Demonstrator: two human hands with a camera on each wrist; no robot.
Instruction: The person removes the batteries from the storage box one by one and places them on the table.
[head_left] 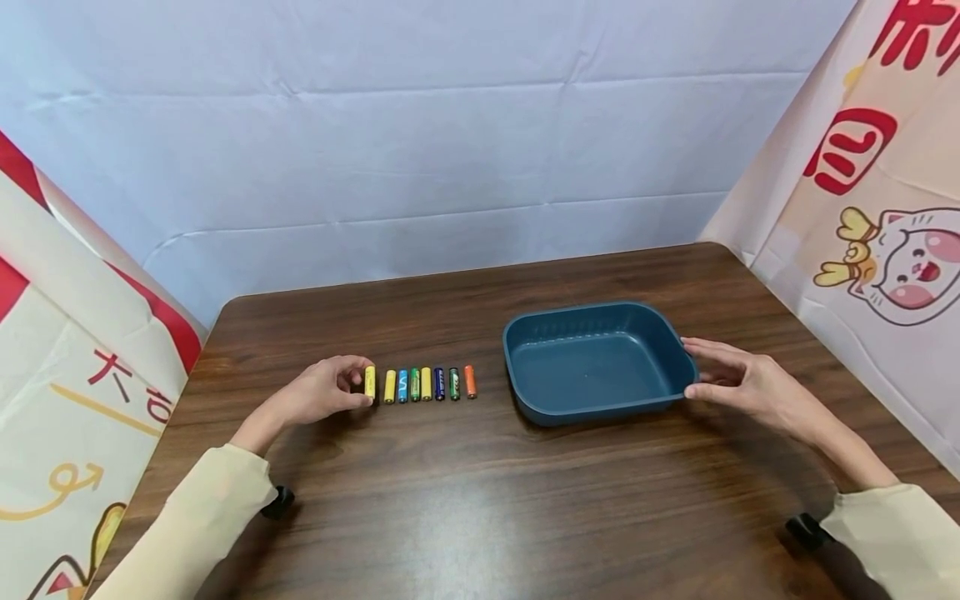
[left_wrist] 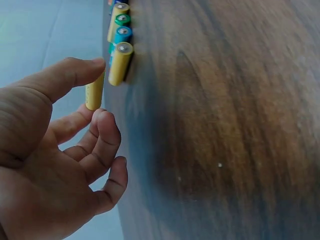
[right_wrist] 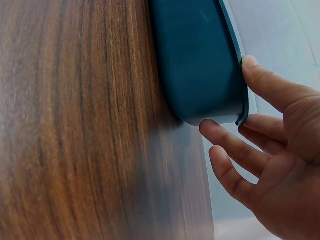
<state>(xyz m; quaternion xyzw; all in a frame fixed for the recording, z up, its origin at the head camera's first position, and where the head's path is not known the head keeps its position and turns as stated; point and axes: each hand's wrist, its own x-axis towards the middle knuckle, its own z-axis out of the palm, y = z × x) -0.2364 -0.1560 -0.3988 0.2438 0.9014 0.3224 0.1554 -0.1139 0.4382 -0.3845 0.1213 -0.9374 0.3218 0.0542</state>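
My left hand (head_left: 324, 392) pinches a yellow battery (head_left: 370, 382) between thumb and fingertips at the left end of a row of batteries. In the left wrist view, this battery (left_wrist: 95, 94) stands between the thumb and a finger, its top hidden by the thumb. Just right of it lie several more, among them a yellow one (head_left: 390, 387), a light blue one (head_left: 403, 386), a dark blue one (head_left: 439, 384) and an orange one (head_left: 470, 382). My right hand (head_left: 757, 390) holds the right end of a blue plastic basin (head_left: 600, 410), thumb and fingers at its rim.
The basin stands on a brown wooden table (head_left: 420, 517), right of the battery row. A white cloth (head_left: 420, 150) hangs behind the table. Printed cloths (head_left: 885, 350) flank it on both sides.
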